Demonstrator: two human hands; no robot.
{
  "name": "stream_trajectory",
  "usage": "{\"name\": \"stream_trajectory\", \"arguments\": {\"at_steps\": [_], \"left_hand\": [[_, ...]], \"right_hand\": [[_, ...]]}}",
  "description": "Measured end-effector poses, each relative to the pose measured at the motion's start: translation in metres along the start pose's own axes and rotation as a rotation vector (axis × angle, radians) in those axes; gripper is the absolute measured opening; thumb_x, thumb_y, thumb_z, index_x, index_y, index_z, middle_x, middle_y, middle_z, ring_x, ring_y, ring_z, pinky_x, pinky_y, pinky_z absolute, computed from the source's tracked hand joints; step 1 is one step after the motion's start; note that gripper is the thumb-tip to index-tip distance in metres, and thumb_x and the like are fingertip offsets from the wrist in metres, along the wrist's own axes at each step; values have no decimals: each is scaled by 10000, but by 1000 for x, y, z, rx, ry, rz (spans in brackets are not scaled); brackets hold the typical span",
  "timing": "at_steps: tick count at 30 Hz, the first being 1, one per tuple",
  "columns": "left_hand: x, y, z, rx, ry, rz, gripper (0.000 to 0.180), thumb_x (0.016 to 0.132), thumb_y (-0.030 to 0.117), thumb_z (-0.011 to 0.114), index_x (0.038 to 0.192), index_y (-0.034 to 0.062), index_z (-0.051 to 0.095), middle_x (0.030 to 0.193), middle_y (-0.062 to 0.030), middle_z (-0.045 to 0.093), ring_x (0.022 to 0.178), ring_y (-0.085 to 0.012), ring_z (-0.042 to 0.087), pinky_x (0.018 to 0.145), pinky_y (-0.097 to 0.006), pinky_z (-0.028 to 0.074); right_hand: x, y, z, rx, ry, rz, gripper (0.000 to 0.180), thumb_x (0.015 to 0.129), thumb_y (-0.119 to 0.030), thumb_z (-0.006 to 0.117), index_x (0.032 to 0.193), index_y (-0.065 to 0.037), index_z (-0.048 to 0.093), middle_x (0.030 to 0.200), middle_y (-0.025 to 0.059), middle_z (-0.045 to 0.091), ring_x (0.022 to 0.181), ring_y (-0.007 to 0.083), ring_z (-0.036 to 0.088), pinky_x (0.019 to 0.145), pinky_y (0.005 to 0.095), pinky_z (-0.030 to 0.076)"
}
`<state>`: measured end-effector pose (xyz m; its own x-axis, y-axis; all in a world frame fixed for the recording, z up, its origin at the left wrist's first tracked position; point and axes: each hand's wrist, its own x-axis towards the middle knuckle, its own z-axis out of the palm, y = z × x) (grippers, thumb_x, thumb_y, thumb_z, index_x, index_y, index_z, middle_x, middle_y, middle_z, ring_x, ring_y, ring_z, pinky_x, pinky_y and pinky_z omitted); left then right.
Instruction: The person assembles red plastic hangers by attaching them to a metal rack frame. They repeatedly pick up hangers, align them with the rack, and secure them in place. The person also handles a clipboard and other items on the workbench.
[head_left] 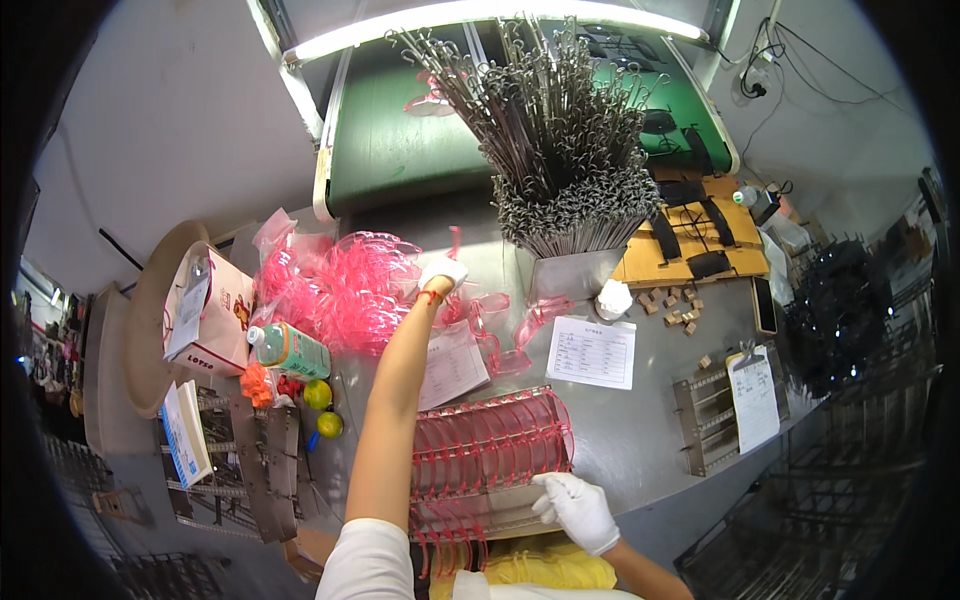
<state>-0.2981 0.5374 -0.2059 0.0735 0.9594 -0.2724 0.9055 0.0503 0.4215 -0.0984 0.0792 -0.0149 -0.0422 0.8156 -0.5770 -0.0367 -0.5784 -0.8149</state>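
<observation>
My left hand, in a white glove, reaches over the right edge of a heap of clear pink plastic eyeglass frames. Its fingers are closed, and a pink frame piece sticks up beyond them. Close to my body lies a metal rack filled with a row of pink frames. My right hand, also gloved, has its fingers curled at the rack's lower right corner, with thumb and forefinger pinched on its edge. Several loose pink frames lie between two printed sheets.
A metal bin of hooked rods stands at the back, before a green conveyor. On the left are a paper bag, a bottle and green fruits. Small wooden blocks, a phone and a clipboard lie right.
</observation>
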Motion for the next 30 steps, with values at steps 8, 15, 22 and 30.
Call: {"name": "stream_trajectory", "arguments": {"at_steps": [8, 15, 22, 30], "left_hand": [[-268, 93, -147, -1075, 138, 178, 207, 955, 97, 437, 902, 21, 621, 799, -16, 649, 637, -75, 543, 592, -246, 449], [-454, 114, -216, -1266, 346, 827, 264, 1042, 292, 431, 1001, 46, 517, 1113, -109, 571, 805, -143, 552, 661, -246, 479], [-537, 115, -244, -1275, 452, 942, 419, 1008, 472, 411, 934, 70, 503, 1134, -154, 573, 693, -151, 552, 560, -267, 469], [-564, 105, -240, -1368, 577, 1067, 207, 989, 268, 507, 897, 84, 483, 1076, -122, 556, 677, -155, 526, 573, -275, 481]], "right_hand": [[3, -20, -20, 59, 9, -68, 317, 1003, -175, 508, 1259, 2, 564, 916, 56, 686, 653, 59, 565, 628, 212, 488], [-19, -137, 57, 352, -197, -683, 466, 920, -92, 592, 1357, 6, 465, 1128, 92, 633, 691, 61, 559, 604, 213, 466], [-97, -169, 84, 157, -48, -920, 153, 894, -66, 608, 990, 26, 685, 661, 39, 614, 519, 88, 569, 504, 225, 458], [-143, -174, 93, 26, -95, -1053, 134, 870, -66, 655, 963, 8, 717, 693, 29, 646, 544, 75, 573, 518, 212, 458]]}}
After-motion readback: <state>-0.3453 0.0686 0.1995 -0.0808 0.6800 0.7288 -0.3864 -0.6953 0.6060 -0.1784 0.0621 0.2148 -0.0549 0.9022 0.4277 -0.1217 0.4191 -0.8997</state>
